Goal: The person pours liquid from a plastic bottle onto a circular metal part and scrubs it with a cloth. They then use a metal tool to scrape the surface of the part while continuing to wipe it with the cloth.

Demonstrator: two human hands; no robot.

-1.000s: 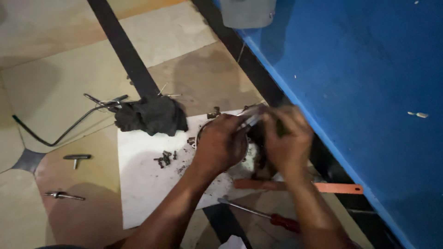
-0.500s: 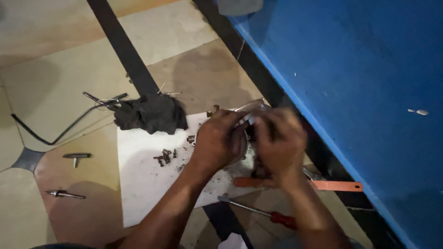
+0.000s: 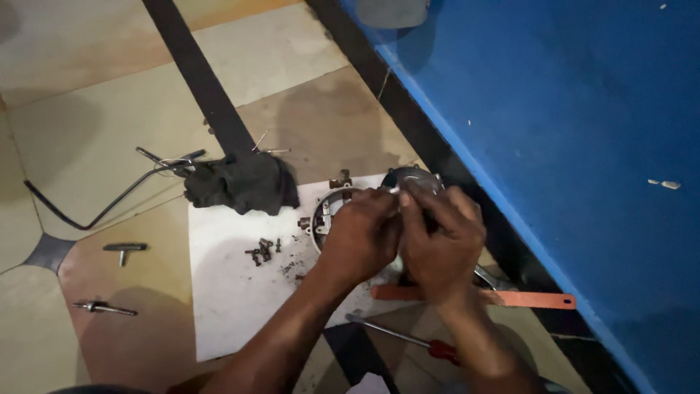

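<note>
Greasy metal: a round ring-shaped housing [image 3: 329, 213] sits on the white sheet [image 3: 226, 292], with loose screws [image 3: 261, 250] parked at its nine o'clock, within reach. Left hand [image 3: 359, 237] and right hand [image 3: 437, 237] meet over it, fingers pinched around something small and pale; what, I cannot tell. A red-handled screwdriver [image 3: 408, 339] lies at six o'clock.

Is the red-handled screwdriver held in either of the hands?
No: the red-handled screwdriver lies on the floor below both hands, untouched by the left hand or right hand.
</note>
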